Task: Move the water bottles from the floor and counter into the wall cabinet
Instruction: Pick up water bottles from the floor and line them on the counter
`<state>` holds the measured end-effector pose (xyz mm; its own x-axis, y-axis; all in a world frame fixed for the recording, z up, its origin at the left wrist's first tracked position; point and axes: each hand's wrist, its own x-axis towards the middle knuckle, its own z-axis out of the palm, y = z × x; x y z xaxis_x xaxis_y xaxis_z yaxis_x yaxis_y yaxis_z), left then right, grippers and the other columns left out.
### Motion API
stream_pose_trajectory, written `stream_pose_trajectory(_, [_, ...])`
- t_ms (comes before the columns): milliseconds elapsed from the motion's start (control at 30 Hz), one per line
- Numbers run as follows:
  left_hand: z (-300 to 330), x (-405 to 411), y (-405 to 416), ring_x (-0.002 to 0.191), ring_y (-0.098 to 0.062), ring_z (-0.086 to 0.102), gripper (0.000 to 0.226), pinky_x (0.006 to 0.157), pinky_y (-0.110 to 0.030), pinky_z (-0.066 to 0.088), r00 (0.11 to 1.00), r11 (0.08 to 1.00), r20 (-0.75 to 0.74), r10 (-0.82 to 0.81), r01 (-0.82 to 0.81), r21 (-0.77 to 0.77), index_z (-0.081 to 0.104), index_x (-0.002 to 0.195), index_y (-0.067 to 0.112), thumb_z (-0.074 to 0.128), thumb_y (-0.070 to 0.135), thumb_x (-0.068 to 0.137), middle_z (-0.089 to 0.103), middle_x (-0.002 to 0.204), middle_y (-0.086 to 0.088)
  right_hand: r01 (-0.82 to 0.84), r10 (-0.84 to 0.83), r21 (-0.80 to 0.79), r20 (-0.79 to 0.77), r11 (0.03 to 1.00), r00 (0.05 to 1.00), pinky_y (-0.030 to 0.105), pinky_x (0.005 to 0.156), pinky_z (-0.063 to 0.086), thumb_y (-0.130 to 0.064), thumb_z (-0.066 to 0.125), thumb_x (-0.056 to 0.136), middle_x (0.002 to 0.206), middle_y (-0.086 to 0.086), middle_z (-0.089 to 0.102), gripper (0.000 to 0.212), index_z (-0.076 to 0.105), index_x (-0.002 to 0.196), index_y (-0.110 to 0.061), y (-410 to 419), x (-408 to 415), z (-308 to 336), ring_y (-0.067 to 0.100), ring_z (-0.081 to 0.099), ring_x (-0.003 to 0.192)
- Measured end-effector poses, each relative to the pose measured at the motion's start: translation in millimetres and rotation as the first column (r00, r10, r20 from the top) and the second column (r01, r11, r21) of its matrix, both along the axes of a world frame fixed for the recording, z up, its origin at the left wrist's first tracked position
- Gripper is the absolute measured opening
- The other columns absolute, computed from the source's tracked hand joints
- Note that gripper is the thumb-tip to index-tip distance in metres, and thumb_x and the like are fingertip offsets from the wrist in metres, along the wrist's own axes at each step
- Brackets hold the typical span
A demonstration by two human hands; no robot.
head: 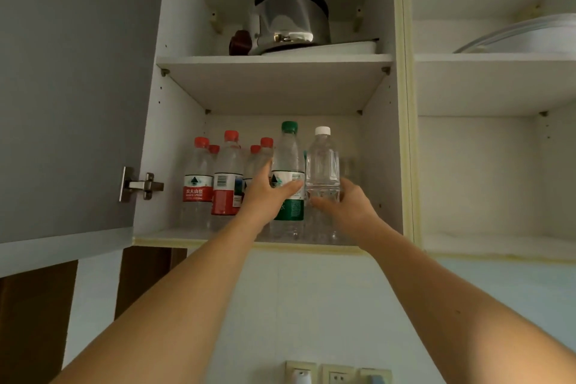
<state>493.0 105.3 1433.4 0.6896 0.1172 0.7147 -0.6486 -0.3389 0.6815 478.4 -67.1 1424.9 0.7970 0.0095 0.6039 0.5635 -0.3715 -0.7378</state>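
Both my arms reach up into the open wall cabinet (149,140). My left hand (265,196) grips a green-capped water bottle (288,159) with a green label, thumb across its front. My right hand (346,206) holds a clear white-capped bottle (322,162) round its lower part, just right of the green one. Both bottles are upright over the lower shelf (162,235). Several red-capped bottles (229,171) with red labels stand in the left half of that shelf.
The cabinet door (68,97) hangs open at the left. A steel pot (291,19) sits on the upper shelf. An open compartment with a white dish (523,37) lies to the right. Wall sockets (336,374) show below on the tiled wall.
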Motion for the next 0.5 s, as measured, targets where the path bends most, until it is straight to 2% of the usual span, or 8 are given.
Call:
stream_pose_trajectory(100, [-0.4,12.7,-0.9,0.096,-0.006,0.057,0.065,0.07,-0.021,0.047,1.0,1.0,-0.013,-0.015,0.015,-0.005,0.044,0.147,0.03,0.074,0.04,0.09,0.059,0.12,0.011,0.024,-0.024,-0.035,0.006,0.999,1.0,0.047,0.098,0.056,-0.027,0.075,0.091,0.116,-0.001,0.073,0.043,0.06,0.131,-0.023,1.5,6.0,0.5,0.021,0.069,0.105])
stream_pose_trajectory(167, [-1.3,17.1,-0.9,0.091,0.0,0.055,0.067,0.069,-0.02,0.046,1.0,1.0,-0.007,-0.013,0.013,-0.001,0.043,0.147,0.03,0.074,0.042,0.089,0.057,0.111,0.018,0.055,-0.054,-0.057,0.02,0.997,0.998,0.045,0.098,0.055,-0.03,0.076,0.09,0.114,-0.001,0.073,0.041,0.061,0.128,-0.025,1.8,7.4,1.3,0.02,0.068,0.105])
stream_pose_trajectory(200, [-1.5,17.7,-0.5,0.093,-0.001,0.056,0.068,0.072,-0.021,0.047,1.0,1.0,-0.002,-0.013,0.013,0.004,0.043,0.148,0.029,0.074,0.043,0.089,0.056,0.11,0.019,0.057,-0.056,-0.058,0.024,0.997,0.998,0.045,0.099,0.055,-0.03,0.077,0.09,0.115,-0.001,0.072,0.042,0.061,0.129,-0.025,1.9,7.7,1.7,0.02,0.068,0.106])
stream_pose_trajectory(400, [1.8,13.2,-0.6,0.114,-0.015,0.055,0.066,0.087,-0.031,0.044,1.0,0.997,-0.017,0.008,-0.006,0.083,0.039,0.149,0.03,0.07,0.044,0.092,0.057,0.14,0.003,0.034,-0.036,-0.081,-0.023,0.996,0.999,0.049,0.104,0.051,-0.025,0.073,0.093,0.128,0.004,0.068,0.051,0.052,0.141,-0.023,4.8,2.0,2.8,0.026,0.065,0.117])
stream_pose_trajectory(500, [10.8,2.8,2.2,0.123,-0.02,0.052,0.076,0.092,-0.032,0.042,0.992,0.988,-0.115,0.044,-0.027,0.149,0.032,0.153,0.025,0.068,0.05,0.091,0.051,0.149,-0.002,0.053,-0.071,-0.25,-0.066,0.967,0.995,0.043,0.107,0.049,-0.025,0.071,0.095,0.133,0.006,0.064,0.059,0.045,0.147,-0.019,6.5,-14.1,12.1,0.026,0.062,0.122])
